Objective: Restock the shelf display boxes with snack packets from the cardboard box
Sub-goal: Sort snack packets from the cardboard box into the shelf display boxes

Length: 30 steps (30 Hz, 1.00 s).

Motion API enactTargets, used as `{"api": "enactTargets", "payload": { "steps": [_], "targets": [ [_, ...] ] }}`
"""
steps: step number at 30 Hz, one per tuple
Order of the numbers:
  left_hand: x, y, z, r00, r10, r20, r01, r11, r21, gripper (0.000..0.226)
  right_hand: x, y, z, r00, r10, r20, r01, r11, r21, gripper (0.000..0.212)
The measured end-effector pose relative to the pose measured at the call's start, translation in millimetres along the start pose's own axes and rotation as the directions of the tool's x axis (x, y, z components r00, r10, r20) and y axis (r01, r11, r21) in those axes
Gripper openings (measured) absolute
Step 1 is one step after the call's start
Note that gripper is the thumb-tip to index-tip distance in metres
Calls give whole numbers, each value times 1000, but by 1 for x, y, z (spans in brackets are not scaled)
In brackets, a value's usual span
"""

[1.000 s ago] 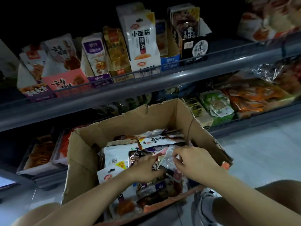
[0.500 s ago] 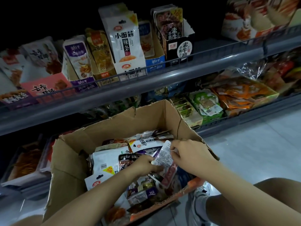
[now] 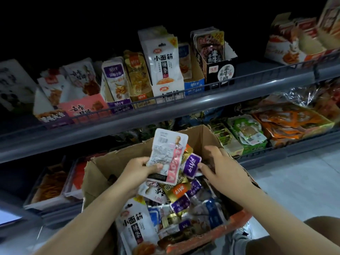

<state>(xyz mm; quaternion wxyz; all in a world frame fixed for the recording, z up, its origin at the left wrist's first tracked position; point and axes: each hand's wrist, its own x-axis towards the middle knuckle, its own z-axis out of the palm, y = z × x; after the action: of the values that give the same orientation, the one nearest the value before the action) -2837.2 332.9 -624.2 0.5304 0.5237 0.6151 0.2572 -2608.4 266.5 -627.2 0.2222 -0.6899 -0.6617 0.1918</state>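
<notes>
An open cardboard box (image 3: pixel 110 162) full of mixed snack packets sits below the shelves. My left hand (image 3: pixel 138 172) grips a white-and-pink packet (image 3: pixel 165 155) upright above the box, with a few gold and purple packets fanned behind it. My right hand (image 3: pixel 222 168) reaches in from the right, its fingertips touching a small purple packet (image 3: pixel 192 166) in that fan and its thumb held apart above. On the upper shelf stand display boxes: pink (image 3: pixel 82 109), purple (image 3: pixel 119 105), white (image 3: pixel 168 92), blue (image 3: pixel 194 85) and black (image 3: pixel 220 72).
A grey wire rail (image 3: pixel 202 94) runs along the upper shelf's front edge. The lower shelf holds trays of green packets (image 3: pixel 248 133) and orange packets (image 3: pixel 290 122). More trays (image 3: pixel 49 188) sit low on the left. Pale floor lies to the right, with my knee (image 3: pixel 320 236) at the corner.
My left hand has lifted the white-and-pink packet up out of the box. My right hand has let go of it and shifted right to the purple packet.
</notes>
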Motion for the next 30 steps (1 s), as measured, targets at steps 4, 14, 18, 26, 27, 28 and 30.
{"api": "enactTargets", "payload": {
  "steps": [4, 14, 18, 26, 27, 28, 30],
  "targets": [
    [-13, 4, -17, 996, -49, 74, 75, 909, -411, 19, 6, -19, 5, 1000, 0, 19, -4, 973, 232, 50],
    [-20, -5, -16, 989, -34, 146, 129, 683, -719, 25, 14, -52, 14, 998, 4, 65, -38, 840, 540, 30],
    [-26, 0, -11, 984, 2, 176, 140, 600, -788, 37, 15, -55, 9, 1000, -10, -2, 10, 828, 560, 34],
    [-37, 0, -9, 986, 68, 155, 85, 595, -799, 34, 21, -54, 6, 991, 74, -108, -8, 857, 515, 58],
    [-37, -2, -10, 987, 65, 144, 71, 632, -772, 29, 21, -55, 5, 988, 93, -124, -15, 853, 521, 56],
    [-37, -3, -10, 989, 62, 134, 60, 660, -748, 27, 22, -55, 4, 983, 108, -149, -15, 853, 522, 52],
    [-37, -4, -9, 990, 62, 124, 47, 693, -719, 27, 24, -57, 1, 969, 116, -218, 9, 864, 503, 43]
  ]
}}
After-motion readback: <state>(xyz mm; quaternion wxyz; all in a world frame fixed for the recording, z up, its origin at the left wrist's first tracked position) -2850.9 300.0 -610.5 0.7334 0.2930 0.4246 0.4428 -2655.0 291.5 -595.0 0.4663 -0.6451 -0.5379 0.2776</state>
